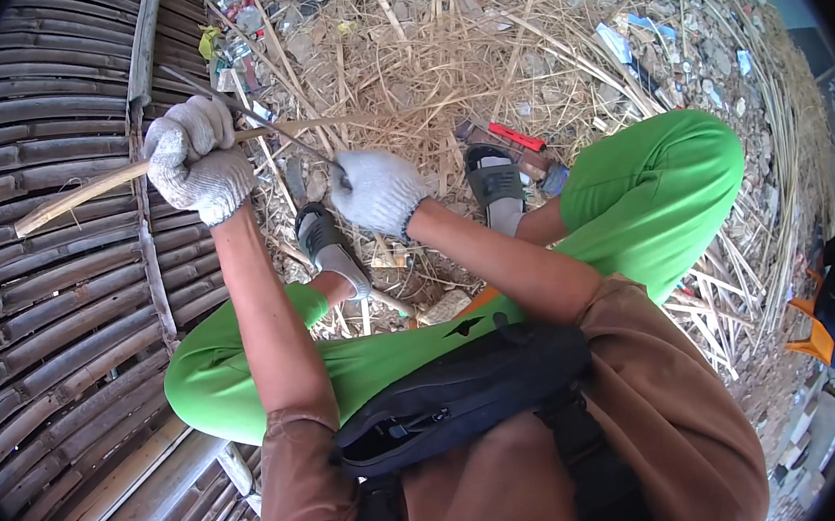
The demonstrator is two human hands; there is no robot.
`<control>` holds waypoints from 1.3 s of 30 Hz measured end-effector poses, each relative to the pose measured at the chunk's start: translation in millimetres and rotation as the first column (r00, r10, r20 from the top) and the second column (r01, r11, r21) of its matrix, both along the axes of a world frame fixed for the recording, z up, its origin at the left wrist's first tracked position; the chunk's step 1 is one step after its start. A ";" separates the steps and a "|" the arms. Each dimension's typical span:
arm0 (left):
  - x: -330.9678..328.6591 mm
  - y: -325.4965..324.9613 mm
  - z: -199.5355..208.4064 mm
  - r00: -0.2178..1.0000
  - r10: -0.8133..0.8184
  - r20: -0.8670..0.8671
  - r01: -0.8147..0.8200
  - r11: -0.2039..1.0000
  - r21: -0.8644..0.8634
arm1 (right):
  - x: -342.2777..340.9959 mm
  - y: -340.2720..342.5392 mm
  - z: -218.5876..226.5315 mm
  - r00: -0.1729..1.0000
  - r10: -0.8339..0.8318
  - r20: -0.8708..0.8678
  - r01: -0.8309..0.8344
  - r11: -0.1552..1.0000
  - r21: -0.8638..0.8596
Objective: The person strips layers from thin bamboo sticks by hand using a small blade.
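White-gloved, the left hand point(195, 159) clenches a split strip point(80, 200) by the right edge of the bamboo slats point(48, 286), while the right hand point(378, 192), farther right of them, grips a dark slender tool point(287, 134) that could skid into the left hand if its angle slips.

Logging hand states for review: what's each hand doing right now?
Left hand: closed, holding a wooden strip.
Right hand: closed, holding a thin dark tool.
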State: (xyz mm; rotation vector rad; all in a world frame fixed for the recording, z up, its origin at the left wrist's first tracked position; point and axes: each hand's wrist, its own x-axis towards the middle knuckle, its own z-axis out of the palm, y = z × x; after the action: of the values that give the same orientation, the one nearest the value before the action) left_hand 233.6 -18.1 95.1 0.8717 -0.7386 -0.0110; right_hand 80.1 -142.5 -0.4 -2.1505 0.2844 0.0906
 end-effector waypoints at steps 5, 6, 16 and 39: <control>1.7 -14.4 -0.3 1.000 -0.003 -0.027 0.003 1.000 -0.015 | -24.4 -54.3 -133.6 0.914 -0.109 -0.391 0.095 0.994 -0.054; 2.2 -14.3 0.2 1.000 -0.003 -0.028 0.002 0.999 -0.033 | -21.7 -57.2 -133.1 0.891 -0.078 -0.447 0.066 0.997 -0.041; -1.1 -5.8 8.4 1.000 -0.025 -0.010 0.024 1.000 -0.009 | -11.2 -29.7 -122.4 0.966 -0.076 -0.248 0.073 0.997 -0.023; 32.3 7.7 -8.8 0.748 0.542 -0.384 -0.581 0.813 0.016 | -43.4 -47.1 -136.2 0.896 -0.205 -0.394 0.164 0.977 -0.135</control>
State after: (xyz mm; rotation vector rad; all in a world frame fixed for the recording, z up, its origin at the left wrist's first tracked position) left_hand 265.9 -10.4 86.3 0.9295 -0.0911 0.3942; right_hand 36.7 -189.6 -136.6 -2.1766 0.7480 0.4259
